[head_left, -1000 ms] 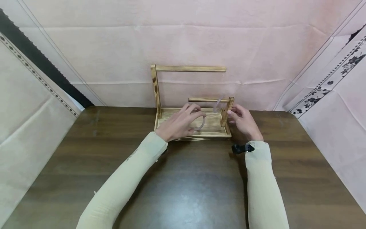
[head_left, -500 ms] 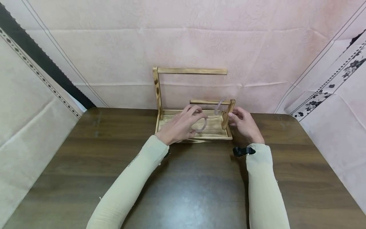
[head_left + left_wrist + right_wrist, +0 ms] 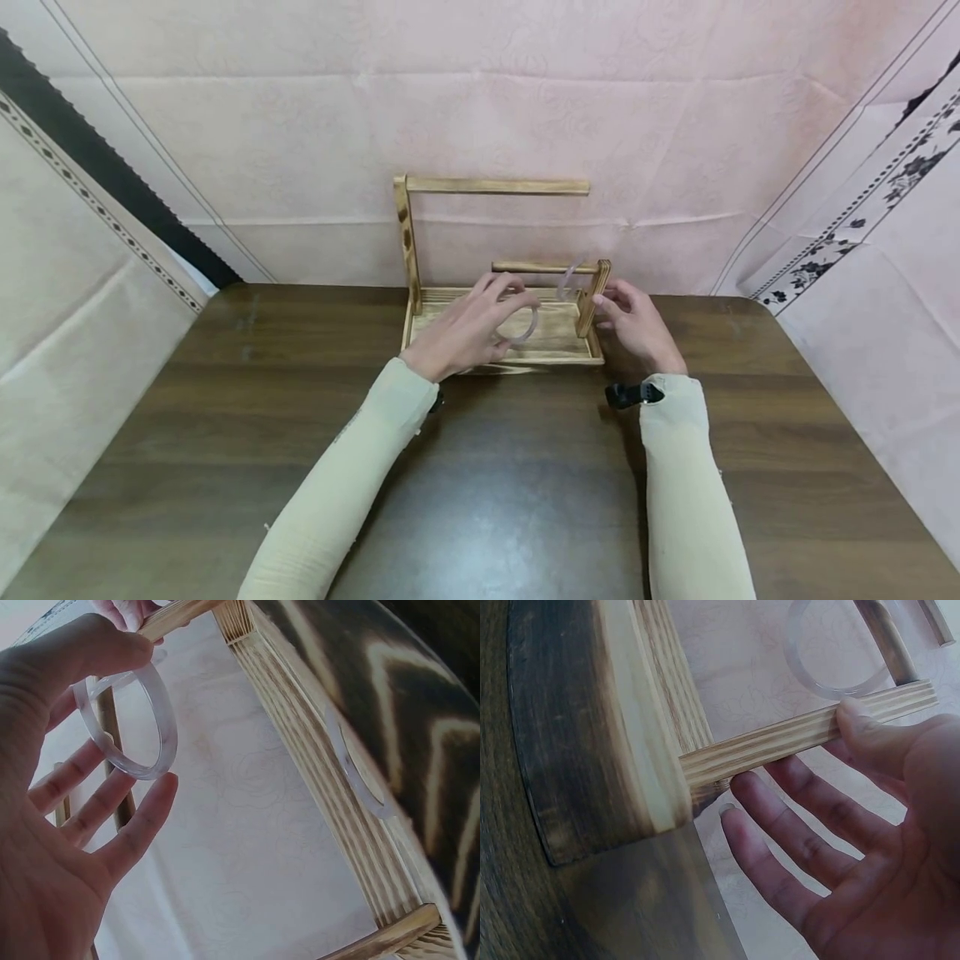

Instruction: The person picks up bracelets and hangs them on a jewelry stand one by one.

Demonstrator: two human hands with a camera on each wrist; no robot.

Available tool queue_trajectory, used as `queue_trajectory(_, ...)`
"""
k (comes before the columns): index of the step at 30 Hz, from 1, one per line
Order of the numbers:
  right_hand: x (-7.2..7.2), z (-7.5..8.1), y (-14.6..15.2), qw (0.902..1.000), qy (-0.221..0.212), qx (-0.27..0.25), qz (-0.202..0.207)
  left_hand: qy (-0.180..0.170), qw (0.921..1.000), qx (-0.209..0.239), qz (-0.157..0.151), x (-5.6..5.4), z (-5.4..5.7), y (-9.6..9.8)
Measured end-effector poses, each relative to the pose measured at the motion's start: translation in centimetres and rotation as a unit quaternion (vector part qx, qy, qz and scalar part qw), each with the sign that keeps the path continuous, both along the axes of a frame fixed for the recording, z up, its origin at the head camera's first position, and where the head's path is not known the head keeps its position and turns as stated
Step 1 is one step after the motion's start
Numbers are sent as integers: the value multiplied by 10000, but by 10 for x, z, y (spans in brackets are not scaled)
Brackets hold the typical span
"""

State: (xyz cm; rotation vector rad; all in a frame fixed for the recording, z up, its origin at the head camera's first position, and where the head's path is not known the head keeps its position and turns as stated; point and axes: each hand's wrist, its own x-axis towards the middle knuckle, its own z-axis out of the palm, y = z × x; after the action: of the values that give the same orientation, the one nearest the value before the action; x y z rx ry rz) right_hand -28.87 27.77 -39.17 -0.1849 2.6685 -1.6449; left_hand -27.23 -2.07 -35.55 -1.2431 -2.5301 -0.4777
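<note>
My left hand [image 3: 468, 329] pinches a translucent pale bangle [image 3: 168, 731] between thumb and fingers, over the tray of a wooden jewelry stand [image 3: 555, 362]. In the left wrist view the bangle's whole loop shows, clear of the rods. My right hand [image 3: 641, 325] holds the stand's short post [image 3: 772, 739], thumb on one face and fingers against the other side. A second translucent bangle [image 3: 570, 275] hangs from the lower rod [image 3: 525, 267], close to that post. Part of another pale ring [image 3: 352, 769] shows down by the tray; the tray's edge hides the remainder.
The stand's tall left post [image 3: 407, 242] carries an upper rod [image 3: 495, 186] with a free right end. Behind the stand hangs a pale cloth [image 3: 487, 125]. The brown wooden table [image 3: 480, 467] stretches forward from it.
</note>
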Motion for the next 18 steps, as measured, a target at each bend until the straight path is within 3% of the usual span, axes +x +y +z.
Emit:
queue_trajectory(5,2,0,-1,10000,-15,22,-27,-71,9999,28,78,1,-1,-2)
queue_trajectory(12,6,8,-3,9999,-108,13,0,92,9999,51,36,0,-2,-1)
queue_trajectory(18,0,0,0,10000,46,1,-6,283,9996,59,74,-2,0,-2)
